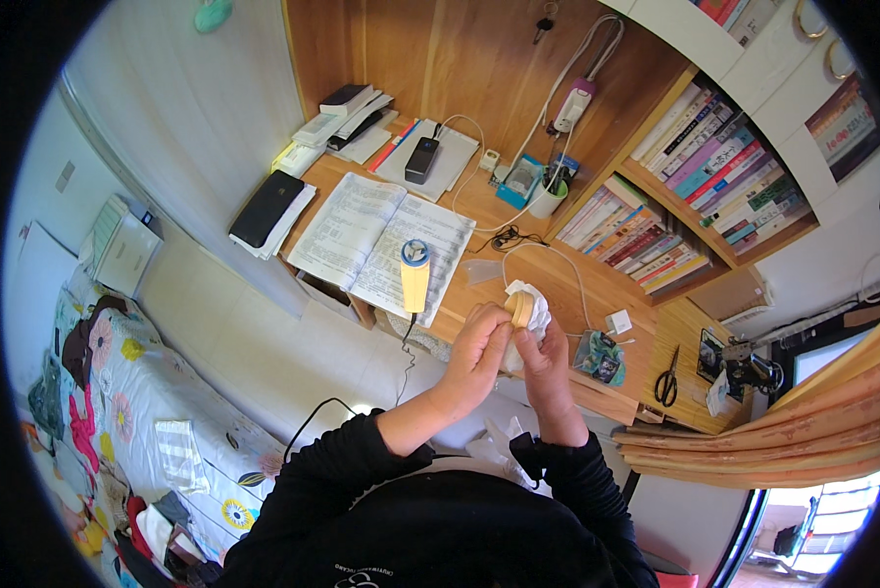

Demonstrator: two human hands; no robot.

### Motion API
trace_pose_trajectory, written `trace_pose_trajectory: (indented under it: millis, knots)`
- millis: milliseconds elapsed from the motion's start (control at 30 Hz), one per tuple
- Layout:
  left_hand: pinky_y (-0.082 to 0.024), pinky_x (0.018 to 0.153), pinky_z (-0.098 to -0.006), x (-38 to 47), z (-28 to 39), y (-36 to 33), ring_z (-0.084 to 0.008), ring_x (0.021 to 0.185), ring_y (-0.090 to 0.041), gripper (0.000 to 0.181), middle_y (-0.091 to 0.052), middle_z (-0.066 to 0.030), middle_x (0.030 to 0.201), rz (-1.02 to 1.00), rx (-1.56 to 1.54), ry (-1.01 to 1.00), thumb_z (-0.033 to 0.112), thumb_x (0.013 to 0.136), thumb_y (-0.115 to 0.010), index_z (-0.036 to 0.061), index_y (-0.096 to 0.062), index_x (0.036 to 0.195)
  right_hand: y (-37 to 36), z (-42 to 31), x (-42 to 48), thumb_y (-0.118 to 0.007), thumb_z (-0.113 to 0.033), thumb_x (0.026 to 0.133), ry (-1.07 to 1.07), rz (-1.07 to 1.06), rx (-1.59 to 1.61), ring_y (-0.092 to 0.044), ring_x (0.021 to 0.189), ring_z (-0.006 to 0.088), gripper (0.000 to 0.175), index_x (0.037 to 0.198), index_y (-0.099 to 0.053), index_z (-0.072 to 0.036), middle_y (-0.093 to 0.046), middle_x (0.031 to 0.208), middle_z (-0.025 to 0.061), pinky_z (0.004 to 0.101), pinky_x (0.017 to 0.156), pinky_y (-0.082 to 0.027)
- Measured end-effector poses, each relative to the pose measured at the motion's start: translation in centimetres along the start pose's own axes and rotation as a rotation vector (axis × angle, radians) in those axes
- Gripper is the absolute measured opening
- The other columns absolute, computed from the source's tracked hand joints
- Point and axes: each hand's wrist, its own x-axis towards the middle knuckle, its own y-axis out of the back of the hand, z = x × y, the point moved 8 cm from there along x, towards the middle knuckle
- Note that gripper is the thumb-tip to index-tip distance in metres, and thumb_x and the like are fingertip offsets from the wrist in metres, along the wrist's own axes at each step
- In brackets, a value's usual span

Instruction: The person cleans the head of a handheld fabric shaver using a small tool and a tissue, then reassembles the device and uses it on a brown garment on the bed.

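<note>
My left hand (475, 353) pinches a round yellow ring-shaped cap (519, 307) above the desk's front edge. Around the cap's far side is a crumpled white tissue (539, 316), gripped by my right hand (546, 360), whose thumb presses near the cap. The cap's inside is mostly hidden. To the left lies a yellow corded appliance, seemingly a fabric shaver (415, 278), with a blue rim and exposed metal blades at its far end. It rests on an open book (366, 235) with printed pages, its black cord (408, 356) dropping off the desk edge.
A black zip case (267, 209) sits on papers at the left. Near my right hand are a patterned pouch (600, 358) and a white charger (619, 322). Black scissors (666, 382) lie beside a sewing machine (749, 371). White cables cross the wooden desk (557, 268).
</note>
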Motion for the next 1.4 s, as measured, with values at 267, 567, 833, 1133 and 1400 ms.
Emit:
trace_pose_trajectory:
  millis: [267, 567, 833, 1133, 1400]
  knots:
    - [-0.038, 0.075, -0.0291, -0.3, -0.4, -0.2, -0.02, 0.081, -0.045, 0.008, -0.047, -0.0077, 0.085, -0.011, -0.112, 0.098, 0.006, 0.094, -0.048, 0.0004, -0.05, 0.089, 0.3, -0.7, 0.0, -0.071, -0.023, 0.08, 0.111, -0.001, -0.187, -0.054, 0.1, 0.0145, 0.055, 0.125, -0.049, 0.002, -0.058, 0.11, 0.0066, 0.0303, 0.088, -0.044]
    - [-0.038, 0.076, -0.03, -0.4, 0.2, -0.5, -0.0221, 0.082, -0.045, 0.006, -0.047, -0.0084, 0.083, -0.027, -0.098, 0.076, 0.004, 0.092, -0.049, 0.0005, -0.05, 0.087, 0.5, -1.4, -0.4, -0.072, -0.034, 0.079, 0.228, 0.03, -0.26, -0.054, 0.095, 0.0193, 0.058, 0.12, -0.05, 0.002, -0.058, 0.103, 0.0107, 0.0313, 0.085, -0.044]
    - [-0.038, 0.076, -0.0313, -0.8, 0.3, -0.8, -0.0233, 0.081, -0.046, 0.007, -0.048, -0.0091, 0.083, -0.034, -0.066, 0.069, 0.005, 0.093, -0.049, 0.0005, -0.051, 0.088, 0.8, -1.5, -0.8, -0.07, -0.03, 0.083, 0.224, -0.022, -0.309, -0.053, 0.1, 0.0176, 0.055, 0.123, -0.049, 0.002, -0.057, 0.11, 0.0095, 0.0305, 0.087, -0.043]
    - [-0.04, 0.076, -0.0358, -0.8, 1.3, -1.0, -0.0292, 0.084, -0.049, 0.008, -0.053, -0.0123, 0.086, -0.069, 0.141, -0.087, 0.007, 0.091, -0.051, -0.0002, -0.055, 0.093, 0.9, 0.1, -1.1, -0.064, -0.024, 0.091, -0.076, -0.116, -0.055, -0.052, 0.104, 0.0124, 0.051, 0.132, -0.045, -0.001, -0.057, 0.116, 0.0048, 0.0284, 0.09, -0.043]
    - [-0.04, 0.077, -0.0301, -0.9, 0.5, -0.6, -0.0215, 0.082, -0.049, 0.015, -0.051, -0.0066, 0.088, 0.006, 0.1, -0.104, 0.014, 0.095, -0.051, 0.0002, -0.053, 0.091, 1.1, 0.5, -0.8, -0.073, -0.019, 0.083, -0.093, -0.098, -0.003, -0.054, 0.101, 0.0123, 0.054, 0.128, -0.048, -0.002, -0.058, 0.114, 0.0043, 0.0286, 0.087, -0.045]
